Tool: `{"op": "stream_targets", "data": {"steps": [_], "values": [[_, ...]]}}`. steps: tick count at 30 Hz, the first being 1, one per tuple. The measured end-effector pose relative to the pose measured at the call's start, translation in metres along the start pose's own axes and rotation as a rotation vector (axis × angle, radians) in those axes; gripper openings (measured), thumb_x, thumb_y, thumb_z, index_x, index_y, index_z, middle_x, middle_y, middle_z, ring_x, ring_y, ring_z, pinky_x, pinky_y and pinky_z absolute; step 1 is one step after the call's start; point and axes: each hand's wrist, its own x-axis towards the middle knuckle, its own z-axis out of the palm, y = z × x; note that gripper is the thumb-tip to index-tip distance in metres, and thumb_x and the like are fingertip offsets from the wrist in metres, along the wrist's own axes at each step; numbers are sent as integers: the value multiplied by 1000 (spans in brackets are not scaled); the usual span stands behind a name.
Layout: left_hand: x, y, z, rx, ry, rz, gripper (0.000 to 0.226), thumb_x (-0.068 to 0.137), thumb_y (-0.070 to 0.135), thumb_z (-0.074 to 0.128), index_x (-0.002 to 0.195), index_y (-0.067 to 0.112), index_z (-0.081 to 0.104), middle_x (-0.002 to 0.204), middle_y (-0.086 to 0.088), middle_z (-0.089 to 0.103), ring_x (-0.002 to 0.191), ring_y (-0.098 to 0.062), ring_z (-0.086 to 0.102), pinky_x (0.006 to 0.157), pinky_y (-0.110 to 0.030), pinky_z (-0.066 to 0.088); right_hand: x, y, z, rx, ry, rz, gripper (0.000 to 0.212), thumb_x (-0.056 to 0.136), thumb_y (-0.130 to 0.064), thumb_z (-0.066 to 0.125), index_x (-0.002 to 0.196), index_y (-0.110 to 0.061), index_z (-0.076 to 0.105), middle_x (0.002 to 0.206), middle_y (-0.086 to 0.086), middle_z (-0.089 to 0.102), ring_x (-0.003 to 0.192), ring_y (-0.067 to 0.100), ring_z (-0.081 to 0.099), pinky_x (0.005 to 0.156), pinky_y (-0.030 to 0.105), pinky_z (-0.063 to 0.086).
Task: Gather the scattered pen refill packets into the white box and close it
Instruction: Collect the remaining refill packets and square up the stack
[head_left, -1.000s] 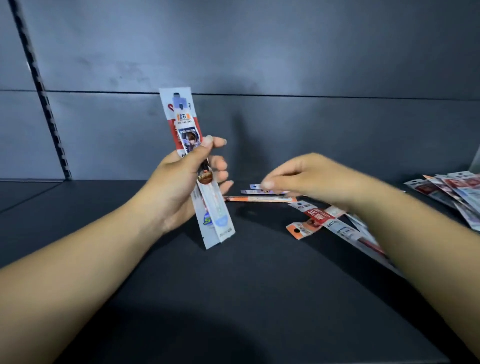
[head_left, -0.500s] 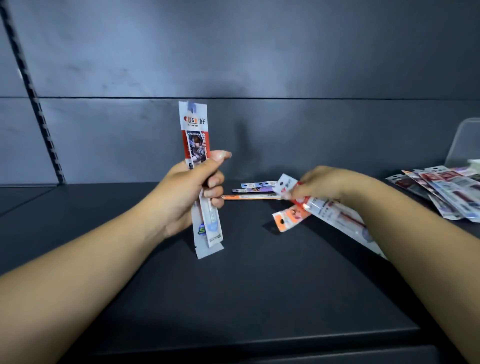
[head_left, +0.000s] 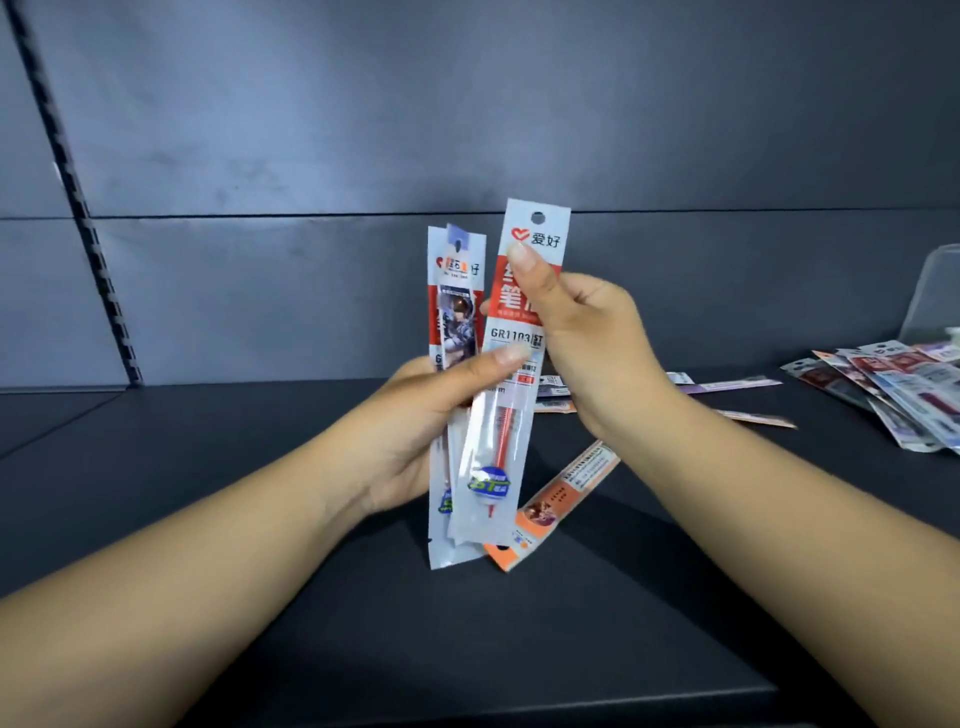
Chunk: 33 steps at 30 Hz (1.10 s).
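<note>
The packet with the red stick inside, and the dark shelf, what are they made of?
The front packet looks like thin glossy plastic film: its lower half is see-through, showing the red refill. The shelf looks like matte dark painted metal or board; the picture can't settle which.

Cut off by right edge: pile of packets (head_left: 904, 395) and clear container (head_left: 932, 296). Hidden behind hands: flat packets (head_left: 727, 387).

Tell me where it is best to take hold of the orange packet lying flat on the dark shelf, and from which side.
Take the flat orange refill packet at its near end, which points toward the person. Come from above and pinch across its narrow width; it lies flat and thin on the dark shelf, so a sideways grip finds no edge.
</note>
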Motion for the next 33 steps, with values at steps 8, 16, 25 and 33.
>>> {"op": "stream_targets", "data": {"steps": [8, 16, 25, 33], "values": [[0, 4, -2, 88, 76, 57, 23, 59, 11, 61, 81, 12, 68, 61, 1, 71, 58, -6, 67, 54, -15, 51, 11, -2, -18, -271, -102, -100, 23, 89, -28, 51, 68, -22, 58, 59, -8, 57, 48, 3, 50, 50, 17, 42], [2, 9, -27, 19, 169, 78, 23, 74, 6, 56, 91, 19, 64, 63, 2, 69, 68, -13, 69, 72, -32, 57, 15, 11, -75, -1077, -893, 448, 25, 72, -17, 73, 88, -34, 63, 97, -7, 62, 93, 6, 55, 89, 19, 43], [1, 19, -32, 36, 156, 155, 16, 72, 16, 63, 88, 21, 64, 55, 5, 49, 47, -7, 45, 51, -21, 45, 19, 19, -69, -1096, -833, 381, 5, 74, -27, 71, 79, -25, 72, 63, -22, 65, 63, -12, 54, 74, 8, 40], [8, 17, -38, -94, 367, 180, 10, 88, 15, 53, 79, 17, 57, 46, 6, 42, 41, -7, 40, 46, -18, 42, 19, 15, -69, -1020, -455, 146, 13, 81, -17, 64, 73, -14, 74, 62, -16, 64, 57, -2, 51, 46, 5, 39]]}}
